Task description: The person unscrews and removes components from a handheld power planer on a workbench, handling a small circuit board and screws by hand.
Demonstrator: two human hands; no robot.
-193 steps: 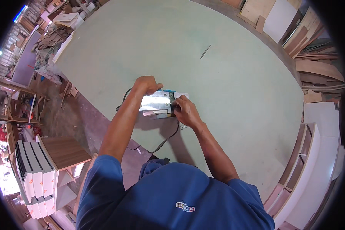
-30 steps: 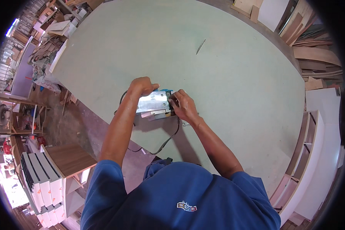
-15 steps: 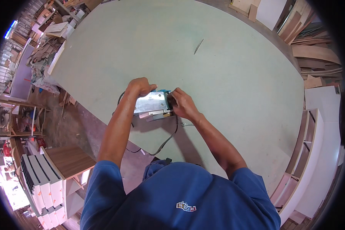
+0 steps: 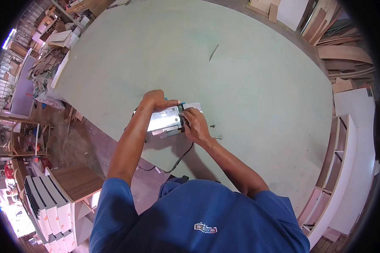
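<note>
An electric hand planer [image 4: 164, 119] lies with its shiny metal sole facing up on the pale green tabletop. My left hand [image 4: 157, 101] grips its far left side, one digit stretched along the far edge toward the dark cutter slot. At that slot my right hand [image 4: 195, 125] is closed over the planer, fingertips bent onto the sole; anything small between them is hidden. Just right of this hand lie a small dark bolt [image 4: 212, 126] and a wrench [image 4: 217, 137], partly covered by my wrist. A black cord [image 4: 181, 159] curves toward me.
A thin metal strip [image 4: 214, 52] rests farther back on the table [image 4: 266, 88]. Stacked panels [image 4: 50, 202] and a wood-topped cabinet [image 4: 77, 179] stand at left. A white shelf frame [image 4: 335, 156] stands along the right, with wood offcuts [image 4: 346, 55] behind.
My right hand has shifted from the planer's right end onto the cutter slot, uncovering the front sole plate and the bolt. My left hand's digit now reaches farther along the edge.
</note>
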